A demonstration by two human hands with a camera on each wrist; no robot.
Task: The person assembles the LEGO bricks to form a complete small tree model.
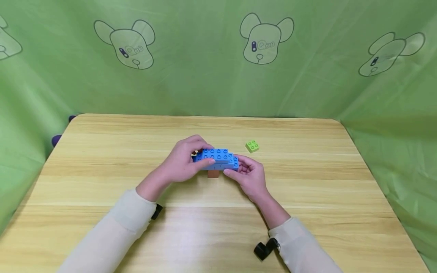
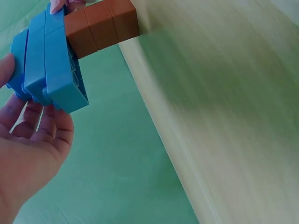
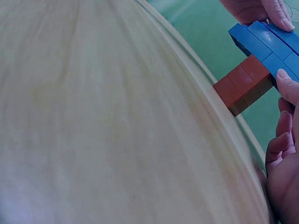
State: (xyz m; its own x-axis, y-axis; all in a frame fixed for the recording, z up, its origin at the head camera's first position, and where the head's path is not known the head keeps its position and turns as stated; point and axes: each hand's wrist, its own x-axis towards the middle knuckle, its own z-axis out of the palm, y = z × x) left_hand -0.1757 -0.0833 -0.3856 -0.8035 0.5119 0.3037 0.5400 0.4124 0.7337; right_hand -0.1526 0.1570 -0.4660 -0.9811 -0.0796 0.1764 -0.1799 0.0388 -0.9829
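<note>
Stepped layers of blue toy building bricks (image 1: 218,156) top a short column of brown bricks (image 1: 213,174), which stands upright on the table. Studs show on the uppermost blue brick. My left hand (image 1: 184,161) grips the upper blue layers from the left, thumb in front and fingers behind. At the other end, my right hand (image 1: 250,176) pinches the lowest blue layer, thumb on its front face. In the left wrist view, the blue layers (image 2: 39,60) overhang the brown bricks (image 2: 100,28), and the left fingertips meet their stepped end.
A lime-green brick (image 1: 252,146) with studs on top lies behind and to the right of the blue layers. The wooden table (image 1: 205,235) reaches a green printed curtain (image 1: 205,83) at its back and sides. Black wrist devices (image 1: 264,248) hang at both sleeves.
</note>
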